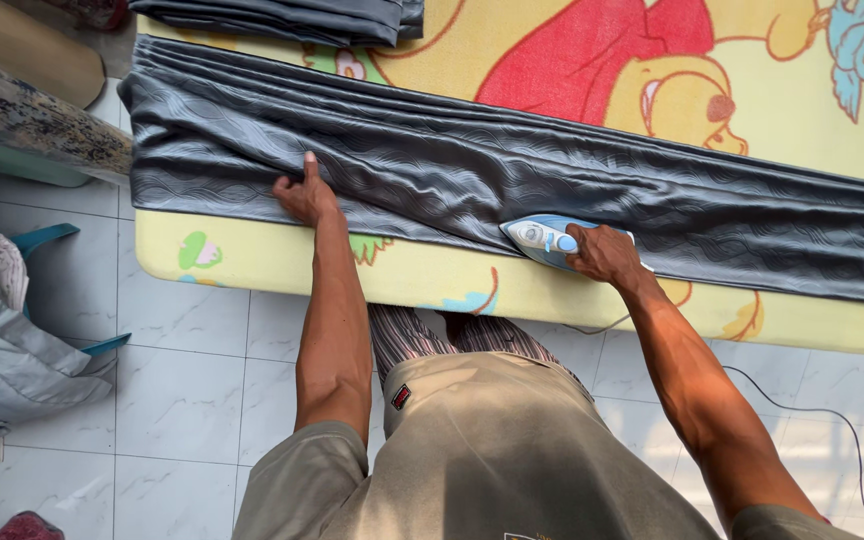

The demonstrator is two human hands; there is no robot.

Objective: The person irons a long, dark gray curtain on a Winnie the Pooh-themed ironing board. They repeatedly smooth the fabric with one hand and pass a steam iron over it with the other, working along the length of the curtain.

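Grey pleated fabric point(452, 170) lies under the flat, open left hand point(304, 197); the right hand point(602, 255) grips a blue-and-white iron point(544, 238) on it.

I see a folded grey cloth point(282, 18) well beyond the left hand, at the far edge. A crumpled pale garment point(2, 350) lies on the white tiled floor point(192, 400), left of the left forearm.

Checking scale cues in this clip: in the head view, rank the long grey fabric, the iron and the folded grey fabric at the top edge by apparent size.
1. Long grey fabric, spanning nearly the whole frame.
2. Folded grey fabric, though cut off by the frame's top edge, so its full size is unsure.
3. Iron, smallest, partly covered by the right hand.
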